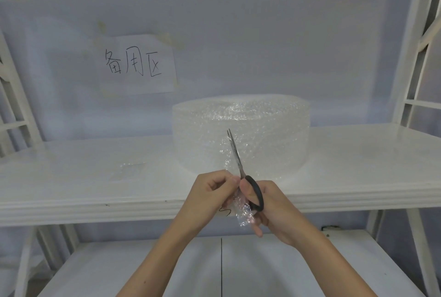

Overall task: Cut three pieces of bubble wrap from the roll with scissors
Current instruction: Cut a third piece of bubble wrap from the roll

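The left hand [212,189] pinched limp, slippery bubble wrap [242,210] taut near the cut; the right hand [267,206] gripped the scissors [238,160], blades nearly closed.

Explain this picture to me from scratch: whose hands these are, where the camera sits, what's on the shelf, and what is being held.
There is no machine here. A person wears a camera on the head, looking forward and down, so both hands rise from the bottom of the single picture. On the white shelf stands a big roll of bubble wrap, with a small clear scrap lying to its left. A paper sign with handwriting is taped to the wall behind. The right hand holds black-handled scissors, blades pointing up toward the roll. The left hand pinches a loose strip of wrap beside the blades. Whether that strip still joins the roll cannot be told.
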A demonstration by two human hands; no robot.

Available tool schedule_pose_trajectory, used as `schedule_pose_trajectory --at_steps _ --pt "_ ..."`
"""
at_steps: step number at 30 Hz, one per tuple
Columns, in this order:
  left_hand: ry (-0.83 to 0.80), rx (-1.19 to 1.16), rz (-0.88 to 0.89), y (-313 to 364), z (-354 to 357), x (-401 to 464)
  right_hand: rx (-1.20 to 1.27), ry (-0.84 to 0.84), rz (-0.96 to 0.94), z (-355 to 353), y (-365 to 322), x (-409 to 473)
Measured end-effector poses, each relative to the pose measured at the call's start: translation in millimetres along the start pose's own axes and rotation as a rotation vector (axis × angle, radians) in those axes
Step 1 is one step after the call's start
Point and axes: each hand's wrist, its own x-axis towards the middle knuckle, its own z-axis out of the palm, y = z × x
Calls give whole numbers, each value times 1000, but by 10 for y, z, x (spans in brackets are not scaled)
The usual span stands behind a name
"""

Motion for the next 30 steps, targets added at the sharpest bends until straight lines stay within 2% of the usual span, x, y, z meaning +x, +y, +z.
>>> schedule_pose_trajectory --at_steps 12,17,27,30 --pt "-37 11 16 -16 -7 0 9 49 -37 -15 2 64" --pt "-53 12 13 -11 -13 -11 17 120 -36 -35 18 114" --pt "-82 76 11 -22 -31 -50 9 186 -80 -63 -246 110" --pt "-64 43 11 -7 -53 -49 33 300 -164 -81 -380 74"
